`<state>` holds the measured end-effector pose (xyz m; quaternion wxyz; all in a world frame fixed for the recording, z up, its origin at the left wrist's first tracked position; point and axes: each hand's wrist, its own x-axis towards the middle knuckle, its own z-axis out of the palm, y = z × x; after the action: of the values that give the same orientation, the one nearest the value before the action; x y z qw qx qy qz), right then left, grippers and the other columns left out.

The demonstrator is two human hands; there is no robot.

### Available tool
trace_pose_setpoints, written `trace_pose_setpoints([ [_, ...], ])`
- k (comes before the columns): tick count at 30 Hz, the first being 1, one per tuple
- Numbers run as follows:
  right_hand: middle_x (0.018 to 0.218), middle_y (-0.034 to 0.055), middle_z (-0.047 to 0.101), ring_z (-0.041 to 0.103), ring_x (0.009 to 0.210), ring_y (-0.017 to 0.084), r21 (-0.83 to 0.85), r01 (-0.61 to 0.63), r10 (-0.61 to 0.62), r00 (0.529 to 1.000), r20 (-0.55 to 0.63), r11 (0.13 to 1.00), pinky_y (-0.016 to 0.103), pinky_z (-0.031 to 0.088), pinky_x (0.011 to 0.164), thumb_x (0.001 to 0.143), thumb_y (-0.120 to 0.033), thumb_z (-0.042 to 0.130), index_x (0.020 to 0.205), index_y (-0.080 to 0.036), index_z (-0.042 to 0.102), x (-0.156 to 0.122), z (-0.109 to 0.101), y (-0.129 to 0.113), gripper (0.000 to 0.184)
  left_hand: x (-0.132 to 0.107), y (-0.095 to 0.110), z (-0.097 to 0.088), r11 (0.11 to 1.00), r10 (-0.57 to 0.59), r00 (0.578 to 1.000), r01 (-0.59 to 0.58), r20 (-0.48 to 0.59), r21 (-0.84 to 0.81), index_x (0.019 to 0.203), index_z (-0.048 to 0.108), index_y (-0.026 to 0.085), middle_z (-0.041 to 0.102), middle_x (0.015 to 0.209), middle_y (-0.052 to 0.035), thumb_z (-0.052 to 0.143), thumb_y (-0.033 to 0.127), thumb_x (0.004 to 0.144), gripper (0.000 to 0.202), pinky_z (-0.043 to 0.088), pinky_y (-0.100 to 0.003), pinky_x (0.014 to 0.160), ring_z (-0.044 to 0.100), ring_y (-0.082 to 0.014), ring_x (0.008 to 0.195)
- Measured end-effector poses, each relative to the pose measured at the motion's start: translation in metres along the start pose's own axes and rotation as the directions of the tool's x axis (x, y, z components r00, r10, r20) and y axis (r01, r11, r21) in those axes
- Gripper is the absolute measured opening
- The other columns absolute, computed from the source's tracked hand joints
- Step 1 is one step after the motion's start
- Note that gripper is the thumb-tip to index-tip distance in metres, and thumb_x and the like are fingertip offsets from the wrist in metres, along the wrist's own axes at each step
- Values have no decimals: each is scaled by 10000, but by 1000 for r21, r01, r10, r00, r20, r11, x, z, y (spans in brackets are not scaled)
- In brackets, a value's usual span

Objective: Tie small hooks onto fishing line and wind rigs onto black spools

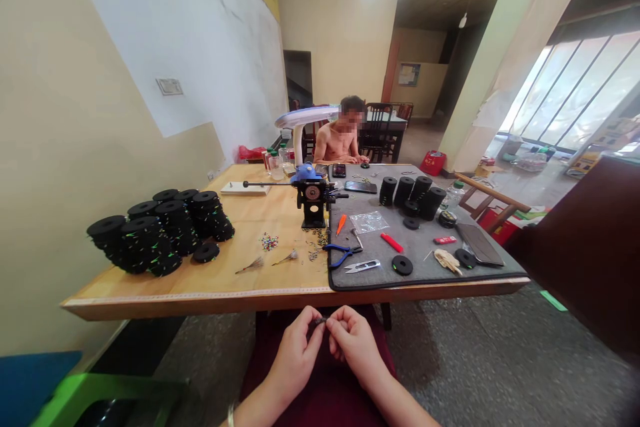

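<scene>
Just in front of the table's near edge, above my lap, my left hand (301,347) and my right hand (351,343) meet at their fingertips. Both are closed in a pinch on a small dark piece (320,321), mostly covered by the fingers, so its kind is unclear. On the table beyond lie blue-handled pliers (342,253), silver thread snips (363,267) and a black foam spool (402,265). Two small bundles of fine strands (250,265) lie to the left, beside a scatter of tiny coloured beads (269,241).
Stacks of black foam spools (145,233) stand at the table's left, and more (413,193) on the grey mat (370,280). A black hand-cranked device (313,203) with a long rod stands mid-table. Across it sits another person (340,140) under a lamp (305,117).
</scene>
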<state>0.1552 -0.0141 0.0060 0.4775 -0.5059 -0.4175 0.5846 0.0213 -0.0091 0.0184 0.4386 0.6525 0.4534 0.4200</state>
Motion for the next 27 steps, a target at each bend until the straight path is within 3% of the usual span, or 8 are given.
trace_pose_setpoints([
  [5,406,-83,510,361,318,59,13,71,-71,997,3,997,172,289,357,702,-552,634,790,-186,494,1,-1,4,402,-1,2,1,1000,-5,1000,6,23,-23,749,554,211,584,674,-6,540,338,841,157,399,-252,610,518,-173,622],
  [13,395,-85,484,341,320,50,95,39,-37,999,-21,995,169,244,352,689,-572,646,686,-196,453,1,-3,-1,422,-1,2,1,995,-44,996,51,75,-92,731,545,201,576,660,-1,549,352,835,183,396,-252,602,510,-160,612],
  [18,399,-96,456,300,331,43,144,45,-39,998,-46,989,169,209,357,700,-565,643,675,-201,426,0,-6,0,424,1,-2,1,951,-149,976,185,157,-246,731,497,200,483,580,47,551,374,827,205,366,-237,549,440,-123,543],
  [23,402,-108,408,270,351,48,132,82,-76,996,-52,988,182,196,376,713,-554,636,671,-208,411,-1,-5,1,415,1,-3,1,817,-204,955,287,215,-500,738,481,198,465,633,49,583,333,801,180,359,-229,564,419,-106,569],
  [27,406,-109,394,267,362,48,101,113,-110,993,-37,988,187,200,394,727,-545,624,661,-205,411,-1,-5,3,406,0,-1,1,841,-187,963,258,192,-475,725,487,192,457,639,59,718,266,690,245,355,-215,576,425,-98,597],
])
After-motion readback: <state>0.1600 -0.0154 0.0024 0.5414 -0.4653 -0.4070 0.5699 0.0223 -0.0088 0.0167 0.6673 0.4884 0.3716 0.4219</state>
